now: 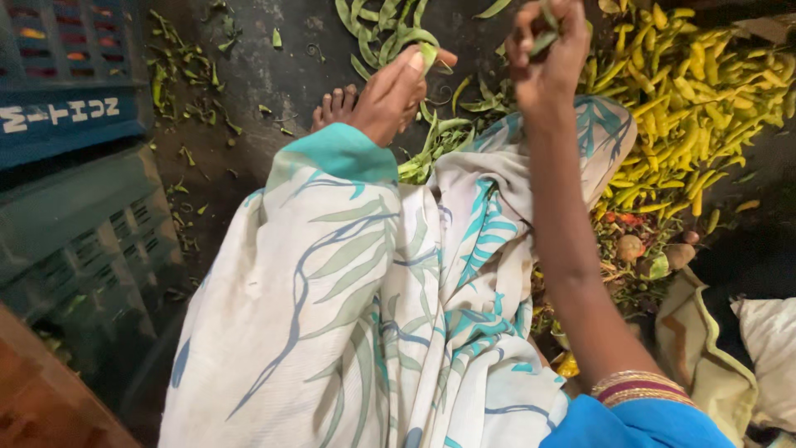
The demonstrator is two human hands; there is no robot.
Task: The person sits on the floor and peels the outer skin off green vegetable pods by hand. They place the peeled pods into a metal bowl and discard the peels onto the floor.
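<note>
Green bean pods (390,33) are lying beyond the left hand (390,91); yellow chillies (696,91) are glowing right of the right hand (547,58). White cloth (365,315) with teal-and-grey leaf print is spreading below both; blue crate (66,75) far left.

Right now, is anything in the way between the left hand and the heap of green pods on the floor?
Nothing visible. The left hand already pinches one green pod, and the heap of green pods lies just beyond it with only dark floor between. The right hand holds its own pod alongside.

blue crate (66,83) with white lettering, upper left
</note>
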